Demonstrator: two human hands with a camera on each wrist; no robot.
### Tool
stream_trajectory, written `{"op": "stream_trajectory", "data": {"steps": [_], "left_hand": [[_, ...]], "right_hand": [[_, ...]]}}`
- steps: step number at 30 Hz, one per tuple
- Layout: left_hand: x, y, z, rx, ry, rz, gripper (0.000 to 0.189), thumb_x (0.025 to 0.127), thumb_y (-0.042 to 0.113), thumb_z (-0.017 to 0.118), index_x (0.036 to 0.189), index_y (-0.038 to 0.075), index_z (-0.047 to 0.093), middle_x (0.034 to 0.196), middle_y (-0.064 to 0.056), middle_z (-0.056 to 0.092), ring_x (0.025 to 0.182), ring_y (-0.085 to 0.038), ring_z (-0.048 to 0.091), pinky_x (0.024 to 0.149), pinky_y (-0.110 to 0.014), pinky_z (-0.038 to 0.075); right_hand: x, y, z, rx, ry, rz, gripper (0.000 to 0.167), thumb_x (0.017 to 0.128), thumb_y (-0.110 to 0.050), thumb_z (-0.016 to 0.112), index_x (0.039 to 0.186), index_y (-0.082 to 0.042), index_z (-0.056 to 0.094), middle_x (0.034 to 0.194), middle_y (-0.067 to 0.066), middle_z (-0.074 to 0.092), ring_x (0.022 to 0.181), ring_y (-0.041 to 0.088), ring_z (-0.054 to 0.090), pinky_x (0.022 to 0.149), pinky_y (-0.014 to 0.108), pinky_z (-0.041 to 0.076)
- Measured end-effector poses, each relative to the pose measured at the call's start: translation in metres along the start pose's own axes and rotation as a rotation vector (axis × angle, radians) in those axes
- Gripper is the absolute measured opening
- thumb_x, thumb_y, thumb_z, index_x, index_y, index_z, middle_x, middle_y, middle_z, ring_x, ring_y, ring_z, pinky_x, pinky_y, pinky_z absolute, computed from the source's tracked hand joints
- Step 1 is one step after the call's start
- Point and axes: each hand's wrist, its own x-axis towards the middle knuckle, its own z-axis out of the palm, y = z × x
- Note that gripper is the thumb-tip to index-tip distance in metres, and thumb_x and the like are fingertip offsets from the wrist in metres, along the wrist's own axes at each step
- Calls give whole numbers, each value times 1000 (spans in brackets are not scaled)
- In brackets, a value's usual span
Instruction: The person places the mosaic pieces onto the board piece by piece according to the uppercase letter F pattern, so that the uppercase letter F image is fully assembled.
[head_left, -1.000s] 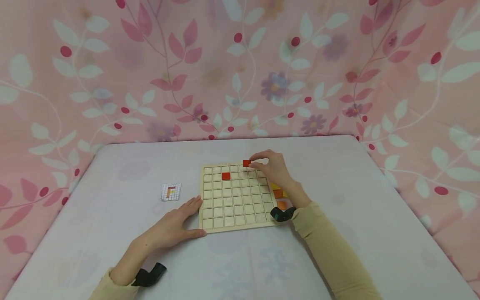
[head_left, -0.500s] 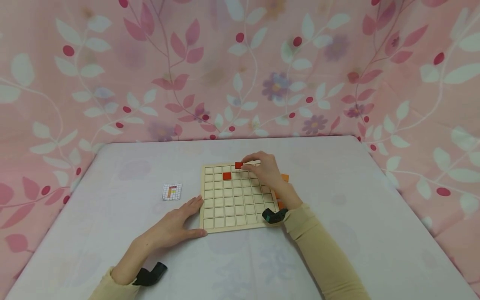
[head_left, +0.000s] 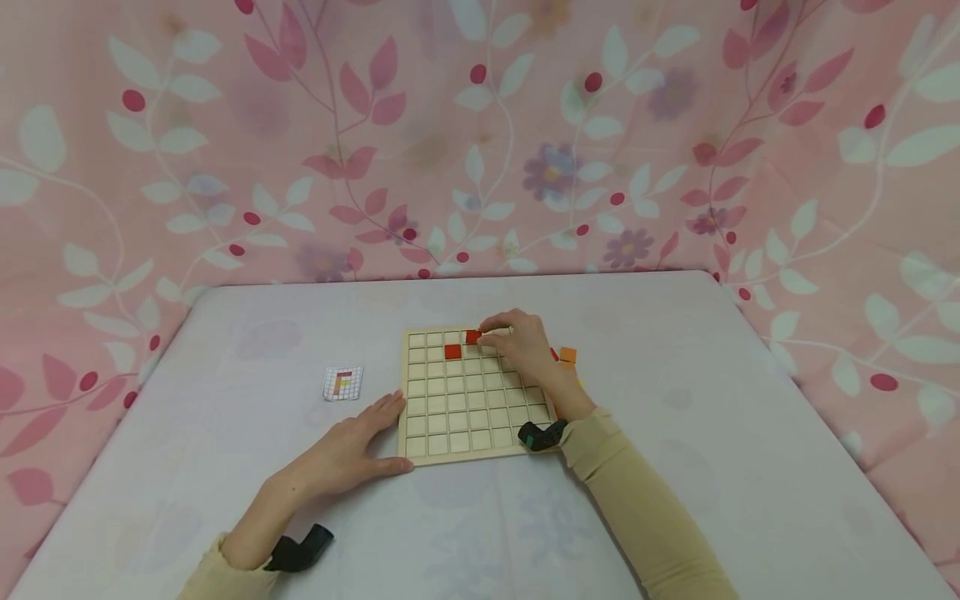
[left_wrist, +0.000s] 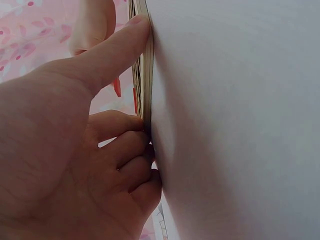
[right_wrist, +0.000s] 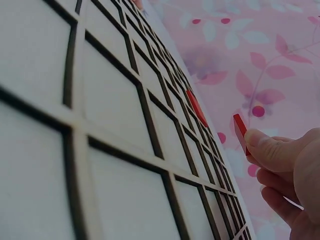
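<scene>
White tabletop [head_left: 660,358] under board [head_left: 476,404], pink backdrop [head_left: 435,150]

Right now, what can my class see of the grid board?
The grid board is pale and looks wooden, with a plain rim and raised strips dividing it into square cells. It lies flat on the white table, slightly turned. One red tile rests toward its far side. The left grip touches its left edge; the right grip holds another red tile above its far part, hiding some cells.
</scene>
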Motion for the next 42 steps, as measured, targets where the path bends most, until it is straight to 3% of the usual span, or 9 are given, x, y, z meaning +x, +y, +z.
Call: {"op": "stream_trajectory", "data": {"steps": [12,19,42], "left_hand": [[-1,2,-2,0,-2,6,98,84,55,75,156,5,32,164,-11,26,151,-36,23,116,-62,27],[-1,2,-3,1,0,10,98,84,56,74,156,4,32,164,-12,27,151,-37,23,116,-62,28],[-1,3,-3,-8,-1,-3,97,84,55,74,157,7,32,164,-11,27,151,-36,23,116,-64,26]], "right_hand": [[-4,8,12,35,-30,-15,16,84,-17,82,98,-9,79,99,8,70,99,23,70,81,35,58],[-4,11,14,12,-28,-32,16,83,-17,82,98,-10,80,97,5,73,99,22,67,88,36,54],[-6,11,12,-53,-39,-81,16,82,-18,83,97,-12,81,97,4,74,97,21,67,90,36,54]]}}
